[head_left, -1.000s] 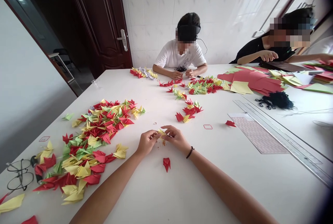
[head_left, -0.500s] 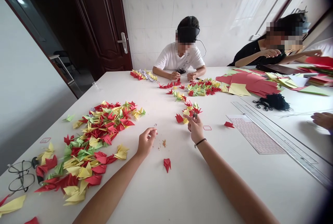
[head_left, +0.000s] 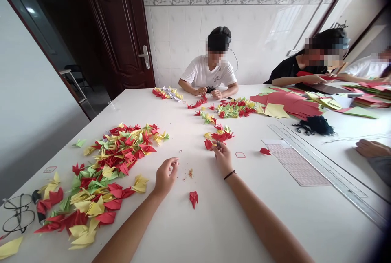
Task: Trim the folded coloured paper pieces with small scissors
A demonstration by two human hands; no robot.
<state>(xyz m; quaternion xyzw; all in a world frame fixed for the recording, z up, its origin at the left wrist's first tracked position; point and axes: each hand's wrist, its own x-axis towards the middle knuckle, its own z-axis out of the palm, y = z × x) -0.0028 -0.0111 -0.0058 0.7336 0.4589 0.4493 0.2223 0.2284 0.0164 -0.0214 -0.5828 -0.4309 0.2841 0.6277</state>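
My left hand rests on the white table with thumb and fingertips pinched together; what it holds is too small to make out. My right hand reaches forward to the near edge of a small pile of red, yellow and green folded paper pieces, its fingertips pinched on something dark I cannot name. A single red folded piece lies between my forearms. A few orange crumbs lie between my hands.
A big heap of folded pieces spreads at the left, with glasses near the corner. At the right lie a long ruler, a grid sheet, black thread and paper sheets. People sit across; another person's hand rests at right.
My hands had been together on a yellow piece. The right hand then moved away forward to the small pile and stays there; the left hand stayed, pinched. The view tilted down slightly.
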